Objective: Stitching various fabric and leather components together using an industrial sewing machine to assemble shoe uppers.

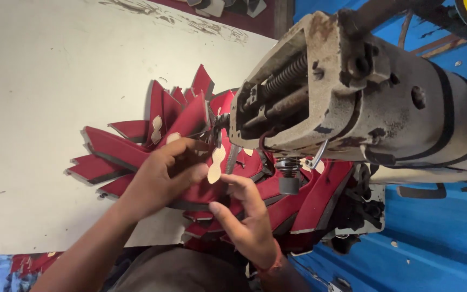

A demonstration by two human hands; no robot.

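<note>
**Under the machine head: both hands on red cut pieces**

Beneath the head of a worn, rust-flecked sewing machine, near the centre of the view, the person works a fanned pile of red pieces. Pile spreads leftward over a pale counter; pieces are pointed, dark-edged, overlapping, some carrying small tan patches.

Left hand: fingers curled closed around one red piece, thumb pressing on top of it. A tan, figure-eight-shaped patch sits just beside the thumb tip, at the edge of that piece; whether the thumb touches it cannot be told.

Right hand: palm up, fingers half open and bent, supporting the same red piece from below and from the near side. An orange band shows at its wrist.

Presser foot and round black part hang just right of the hands, apart from them. More red pieces lie under the machine, right of the hands. Blue surface at far right.
</note>
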